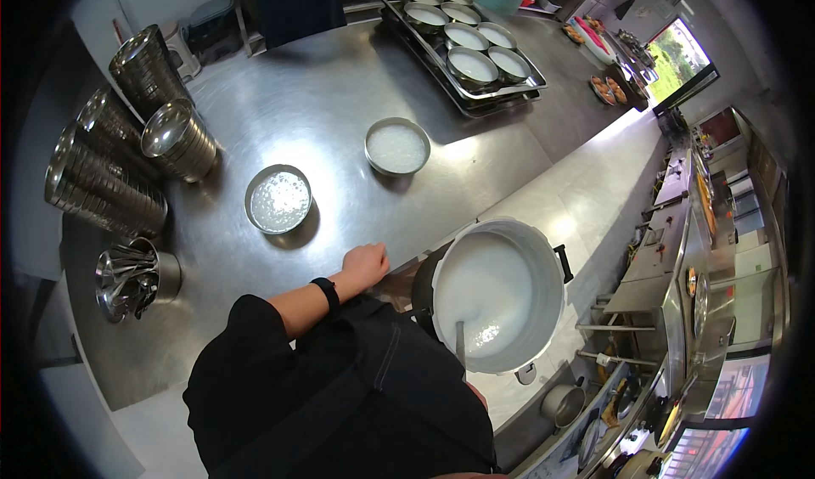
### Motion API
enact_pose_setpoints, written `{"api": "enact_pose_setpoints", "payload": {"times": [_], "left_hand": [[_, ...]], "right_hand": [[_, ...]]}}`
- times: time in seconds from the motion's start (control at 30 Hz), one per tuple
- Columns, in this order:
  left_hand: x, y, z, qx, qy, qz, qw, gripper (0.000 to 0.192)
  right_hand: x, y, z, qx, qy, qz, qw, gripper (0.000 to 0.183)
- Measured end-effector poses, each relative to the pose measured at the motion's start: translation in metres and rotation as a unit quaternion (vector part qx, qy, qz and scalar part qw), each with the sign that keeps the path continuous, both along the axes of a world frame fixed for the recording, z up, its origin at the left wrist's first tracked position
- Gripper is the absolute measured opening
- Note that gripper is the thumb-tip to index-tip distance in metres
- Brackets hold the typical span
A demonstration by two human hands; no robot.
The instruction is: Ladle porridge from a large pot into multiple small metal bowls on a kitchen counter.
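Note:
My left hand (366,265), below a black wristband, is curled into a fist at the steel table's near edge, with nothing seen in it. Beside it stands a large metal pot (552,316) of milky white liquid (487,281). A metal utensil handle (460,345) slants out of the liquid over the near rim. Only a sliver of my right hand (477,395) shows by the handle's lower end; my black clothing hides its grip. Two round metal pans, a nearer one (279,224) with bubbly white liquid and a farther one (397,146), sit on the table.
Filled round pans (472,65) crowd a metal tray (493,95) at the table's far side. Stacks of metal pans (105,179) and a container of utensils (169,278) line the left. Two people stand beyond the table. Counters (643,288) run along the right.

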State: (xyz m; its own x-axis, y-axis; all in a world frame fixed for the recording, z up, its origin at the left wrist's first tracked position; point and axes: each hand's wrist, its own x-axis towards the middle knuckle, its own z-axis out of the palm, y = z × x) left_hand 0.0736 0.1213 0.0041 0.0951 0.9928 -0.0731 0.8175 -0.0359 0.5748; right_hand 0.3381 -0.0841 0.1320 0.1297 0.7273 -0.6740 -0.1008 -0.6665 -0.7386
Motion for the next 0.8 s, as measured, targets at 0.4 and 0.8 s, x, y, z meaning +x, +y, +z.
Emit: {"api": "enact_pose_setpoints", "payload": {"times": [0.4, 0.8], "left_hand": [[0.0, 0.0, -0.001, -0.005, -0.012, 0.0, 1.0, 0.017], [-0.037, 0.008, -0.012, -0.176, -0.516, 0.215, 0.81, 0.029]], "right_hand": [[0.004, 0.001, -0.004, -0.004, -0.008, 0.012, 1.0, 0.033], [0.026, -0.017, -0.05, -0.029, 0.047, -0.024, 0.998, 0.033]]}}
